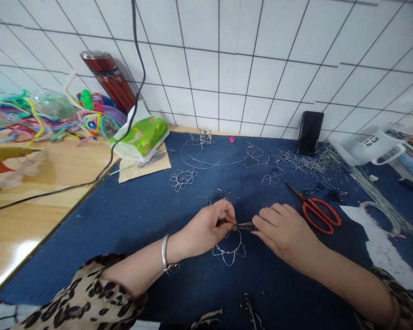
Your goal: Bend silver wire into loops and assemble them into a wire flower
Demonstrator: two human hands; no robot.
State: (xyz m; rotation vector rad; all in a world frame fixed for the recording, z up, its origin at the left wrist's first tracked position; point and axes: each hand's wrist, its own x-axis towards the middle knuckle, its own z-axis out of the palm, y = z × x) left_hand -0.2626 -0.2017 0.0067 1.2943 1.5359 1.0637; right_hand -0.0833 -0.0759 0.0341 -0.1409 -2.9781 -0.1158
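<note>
A ring of thin silver wire with wire petals and small pink beads hangs below my left hand. The left thumb and fingers pinch the wire ring near its top. My right hand is closed around a pair of pliers, whose handles are mostly hidden in the palm. The plier tips reach the wire right at the left fingertips; whether the jaws grip it I cannot tell. A similar beaded wire flower lies flat on the dark blue cloth, beyond my left hand.
Orange-handled scissors lie right of my right hand. Tangled wire scraps spread before a phone leaning on the wall. At right stand a white mug and a clear coil. A green tissue pack and red flask sit left.
</note>
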